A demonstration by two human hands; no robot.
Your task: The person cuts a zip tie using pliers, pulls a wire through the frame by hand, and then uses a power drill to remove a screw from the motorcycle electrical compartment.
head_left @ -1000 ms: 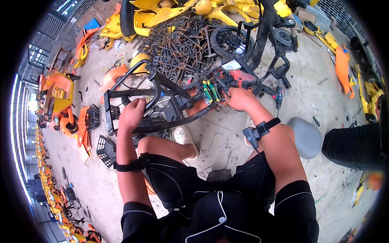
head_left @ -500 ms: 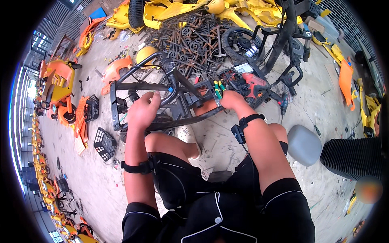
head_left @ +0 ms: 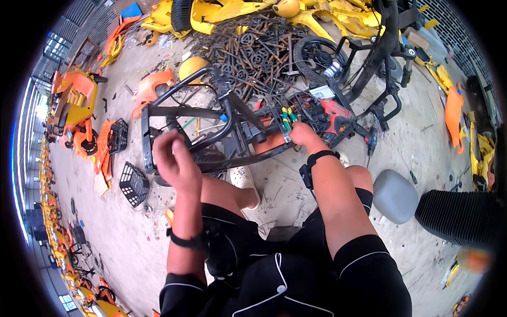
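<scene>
My left hand (head_left: 178,162) is raised over the near left end of a black metal scooter frame (head_left: 232,161), fingers loosely bent and apart, nothing visible in them. My right hand (head_left: 303,134) is closed at the right part of the frame, beside pliers with green and yellow handles (head_left: 286,119). Its fingertips are hidden, so what it grips cannot be made out. Just right of that hand, a red and black power drill (head_left: 336,117) lies among other tools. A second, darker power driver (head_left: 371,139) rests farther right.
Beyond the frame lies a heap of rusty metal parts (head_left: 248,58), with a wheel (head_left: 317,59) at its right. A black crate (head_left: 134,184) sits on the floor to the left. At the right are a grey rounded seat (head_left: 395,196) and a black ribbed object (head_left: 457,215).
My left hand has drawn back toward me and lifted off the frame, its fingers bending. My right hand stays almost in the same place by the pliers. The view has shifted slightly.
</scene>
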